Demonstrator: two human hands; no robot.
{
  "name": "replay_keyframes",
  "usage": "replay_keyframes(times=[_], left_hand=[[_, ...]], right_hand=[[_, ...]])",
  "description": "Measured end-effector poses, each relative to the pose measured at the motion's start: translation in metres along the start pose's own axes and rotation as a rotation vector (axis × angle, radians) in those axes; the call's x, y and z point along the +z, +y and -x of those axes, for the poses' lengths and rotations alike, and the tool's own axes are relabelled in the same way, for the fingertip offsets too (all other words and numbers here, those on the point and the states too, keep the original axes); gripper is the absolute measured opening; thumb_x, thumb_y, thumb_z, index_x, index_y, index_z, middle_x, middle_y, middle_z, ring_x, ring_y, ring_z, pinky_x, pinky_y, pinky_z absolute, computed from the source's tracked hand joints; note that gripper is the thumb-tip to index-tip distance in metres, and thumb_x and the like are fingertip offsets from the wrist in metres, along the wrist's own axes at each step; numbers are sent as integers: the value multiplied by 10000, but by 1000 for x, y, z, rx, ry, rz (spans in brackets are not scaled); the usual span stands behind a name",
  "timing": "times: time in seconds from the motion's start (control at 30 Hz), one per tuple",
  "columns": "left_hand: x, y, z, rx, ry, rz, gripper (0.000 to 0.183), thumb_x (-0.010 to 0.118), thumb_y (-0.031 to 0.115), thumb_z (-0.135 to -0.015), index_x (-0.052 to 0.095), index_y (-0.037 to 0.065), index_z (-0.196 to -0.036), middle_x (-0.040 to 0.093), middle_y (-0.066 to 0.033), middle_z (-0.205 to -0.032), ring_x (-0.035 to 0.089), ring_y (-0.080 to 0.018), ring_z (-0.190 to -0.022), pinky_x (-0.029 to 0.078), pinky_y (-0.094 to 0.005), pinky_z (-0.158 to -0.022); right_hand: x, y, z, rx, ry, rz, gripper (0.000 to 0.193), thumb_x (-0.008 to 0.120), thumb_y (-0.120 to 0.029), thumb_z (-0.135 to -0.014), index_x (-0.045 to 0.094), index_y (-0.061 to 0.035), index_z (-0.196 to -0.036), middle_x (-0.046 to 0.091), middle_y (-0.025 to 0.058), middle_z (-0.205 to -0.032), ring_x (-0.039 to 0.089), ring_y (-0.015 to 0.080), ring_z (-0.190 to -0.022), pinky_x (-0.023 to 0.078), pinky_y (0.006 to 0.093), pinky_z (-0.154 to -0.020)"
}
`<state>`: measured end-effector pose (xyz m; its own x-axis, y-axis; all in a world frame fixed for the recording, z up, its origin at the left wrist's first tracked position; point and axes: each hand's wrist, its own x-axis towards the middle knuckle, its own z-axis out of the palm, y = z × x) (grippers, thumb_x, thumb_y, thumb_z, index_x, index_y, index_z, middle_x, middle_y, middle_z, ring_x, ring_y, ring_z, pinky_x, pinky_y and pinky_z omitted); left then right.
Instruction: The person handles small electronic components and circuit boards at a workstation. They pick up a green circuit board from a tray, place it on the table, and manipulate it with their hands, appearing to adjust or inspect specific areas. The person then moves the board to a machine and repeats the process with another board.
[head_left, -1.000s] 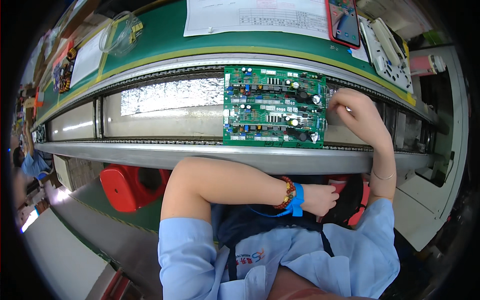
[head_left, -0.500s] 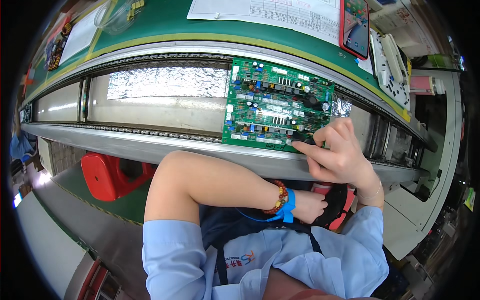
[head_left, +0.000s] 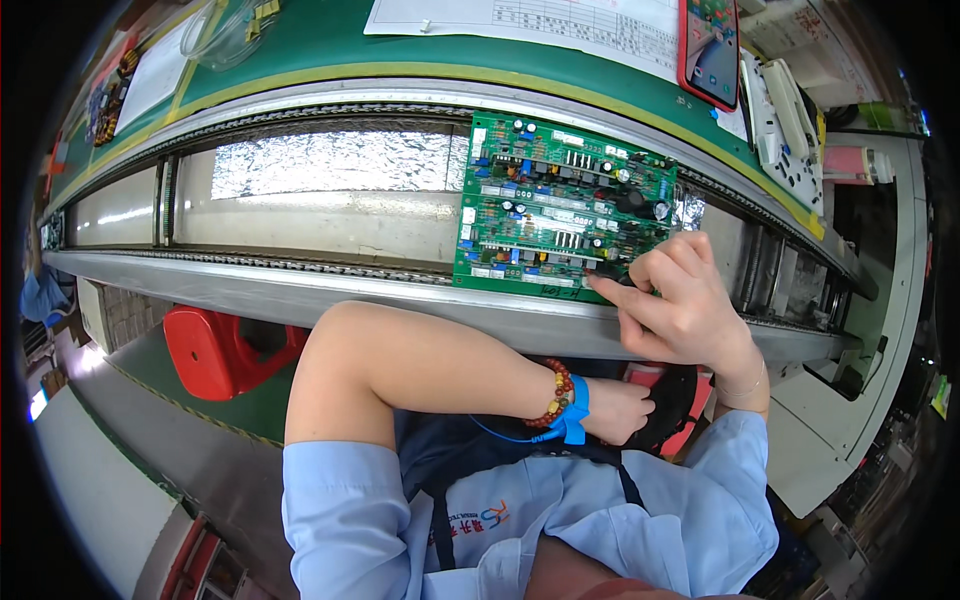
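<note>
The board (head_left: 560, 205) spans the rails (head_left: 250, 285) at ten o'clock from the right hand (head_left: 680, 310), whose extended index finger meets it around five o'clock; the others curl, their hold unclear. The left hand (head_left: 620, 410), loosely curled, sits at seven o'clock from the right; its hold is hidden.
</note>
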<state>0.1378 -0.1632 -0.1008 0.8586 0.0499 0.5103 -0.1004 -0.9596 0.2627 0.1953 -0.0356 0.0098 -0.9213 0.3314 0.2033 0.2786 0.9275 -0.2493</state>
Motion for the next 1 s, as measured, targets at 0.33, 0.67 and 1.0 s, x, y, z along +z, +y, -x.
replay_keyframes(times=[0.33, 0.67, 1.0], left_hand=[[2, 1, 3, -18, 22, -12, 134, 597, 223, -643, 672, 112, -638, 608, -9, -725, 536, -206, -768, 410, -303, -618], [-2, 2, 7, -36, -35, 25, 110, 574, 172, -660, 633, 88, -618, 559, -10, -720, 506, -185, -759, 386, -278, -635], [-16, 3, 5, -43, -63, 65, 99, 579, 171, -662, 607, 103, -595, 508, 4, -692, 476, -165, -756, 367, -267, -632]], right_hand=[[-5, 9, 8, 56, 70, -112, 383, 576, -54, -457, 702, -103, -815, 369, 5, -665, 376, 182, -625, 279, 326, -636], [-30, 37, 19, 204, 152, -181, 207, 571, -60, -524, 663, -82, -709, 398, 21, -659, 412, 189, -628, 292, 320, -628], [-27, 39, 25, 185, 48, -343, 276, 570, -57, -572, 702, -60, -815, 383, 20, -650, 409, 174, -628, 288, 314, -642]])
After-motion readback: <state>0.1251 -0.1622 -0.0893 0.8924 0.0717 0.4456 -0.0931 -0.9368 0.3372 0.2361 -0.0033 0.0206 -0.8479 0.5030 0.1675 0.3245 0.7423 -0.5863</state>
